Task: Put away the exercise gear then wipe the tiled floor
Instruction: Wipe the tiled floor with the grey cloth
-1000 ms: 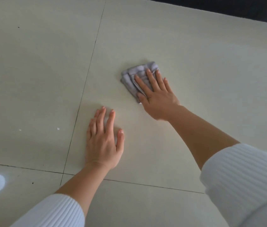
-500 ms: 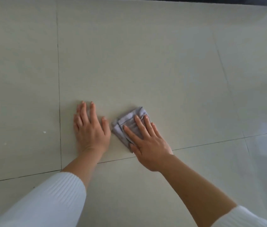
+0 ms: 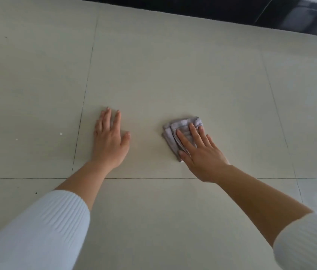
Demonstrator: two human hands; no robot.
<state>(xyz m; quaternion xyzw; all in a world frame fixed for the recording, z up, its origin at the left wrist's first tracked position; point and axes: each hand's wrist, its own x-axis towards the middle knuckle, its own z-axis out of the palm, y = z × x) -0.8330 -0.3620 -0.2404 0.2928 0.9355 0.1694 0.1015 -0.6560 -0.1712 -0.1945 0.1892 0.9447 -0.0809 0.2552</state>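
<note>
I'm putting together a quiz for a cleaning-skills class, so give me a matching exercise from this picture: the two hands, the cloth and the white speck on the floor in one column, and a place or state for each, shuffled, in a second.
Column one
1. left hand
2. right hand
3. cloth
4. white speck

Column two
A. grey, folded, lying under fingers
B. on the tile left of the long grout line
C. flat on bare tile, holding nothing
D. pressing down on fabric with straight fingers

Pairs: 1-C, 2-D, 3-A, 4-B.
</note>
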